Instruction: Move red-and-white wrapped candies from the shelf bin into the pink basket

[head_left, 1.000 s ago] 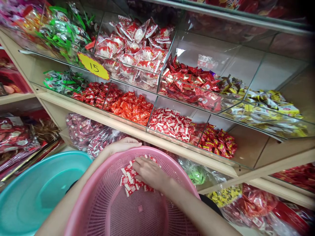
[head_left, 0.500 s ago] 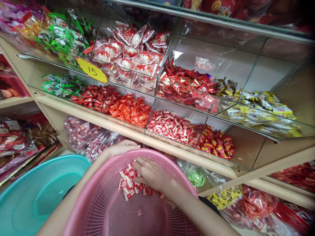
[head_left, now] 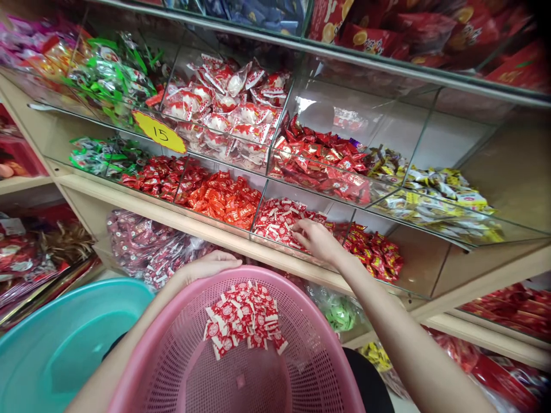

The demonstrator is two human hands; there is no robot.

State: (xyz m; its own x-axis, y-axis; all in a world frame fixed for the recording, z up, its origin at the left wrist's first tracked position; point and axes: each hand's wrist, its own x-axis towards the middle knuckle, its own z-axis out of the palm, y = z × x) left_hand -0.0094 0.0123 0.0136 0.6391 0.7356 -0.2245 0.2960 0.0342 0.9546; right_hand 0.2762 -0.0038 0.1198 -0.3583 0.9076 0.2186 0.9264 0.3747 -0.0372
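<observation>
My left hand (head_left: pixel 212 265) is wrapped over the far rim of a pink plastic basket (head_left: pixel 166 338), holding it tilted toward me. Inside the basket lies a pile of small red-and-white wrapped candies (head_left: pixel 243 314). My right hand (head_left: pixel 318 241) reaches over the front of a clear shelf bin, its fingers apart and curved, at the edge of a heap of the same red-and-white candies (head_left: pixel 275 221). Nothing shows in its fingers, though the fingertips partly overlap the heap.
A teal basin (head_left: pixel 124 298) stands at lower left. Orange-wrapped candies (head_left: pixel 232 201) and red-and-yellow candies (head_left: pixel 379 252) flank the bin. Glass dividers and a wooden shelf edge (head_left: pixel 206 229) border it. A yellow "15" tag (head_left: pixel 159 132) hangs above. Bagged sweets (head_left: pixel 142 241) sit below.
My right hand has left the basket and moved up and right to the shelf bin. The candy pile in the basket is now uncovered. My left hand stays on the rim.
</observation>
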